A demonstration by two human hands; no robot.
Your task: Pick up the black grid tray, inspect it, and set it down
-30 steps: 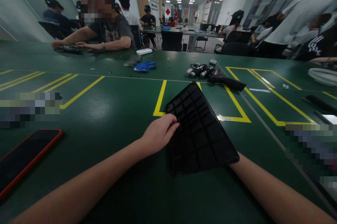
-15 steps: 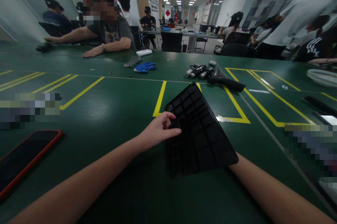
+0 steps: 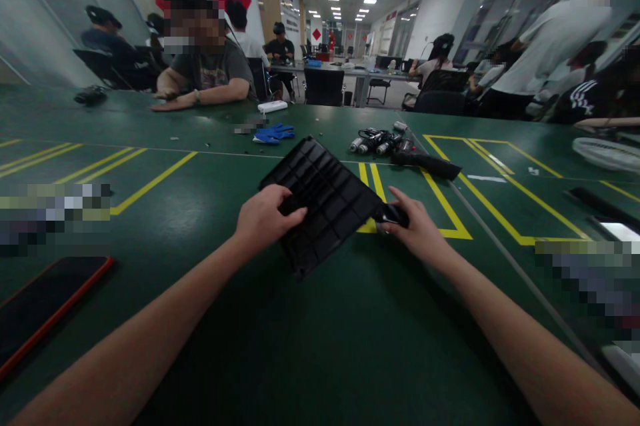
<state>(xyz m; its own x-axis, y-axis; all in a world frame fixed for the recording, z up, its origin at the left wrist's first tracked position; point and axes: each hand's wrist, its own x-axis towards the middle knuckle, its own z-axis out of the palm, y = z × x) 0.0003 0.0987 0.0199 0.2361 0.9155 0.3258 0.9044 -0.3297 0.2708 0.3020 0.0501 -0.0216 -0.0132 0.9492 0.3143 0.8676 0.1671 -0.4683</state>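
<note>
A black ribbed plastic panel (image 3: 323, 196) with a grid of small cells is held tilted above the green table (image 3: 210, 186). My left hand (image 3: 263, 217) grips its left edge, fingers curled over the rim. Its right corner is pinched by my right hand (image 3: 415, 229), whose fingers close around a small black tab there. Both forearms reach in from the bottom of the view.
A red-cased phone (image 3: 43, 309) lies at the near left. Blue gloves (image 3: 274, 133), a black power tool (image 3: 425, 163) and a cluster of metal cylinders (image 3: 373, 141) sit farther back. A seated person (image 3: 205, 66) leans on the far side. Yellow tape lines mark the table.
The panel has swung left and farther from me. My right hand, hidden under it before, now shows at its right corner. My left hand shifted left along the edge.
</note>
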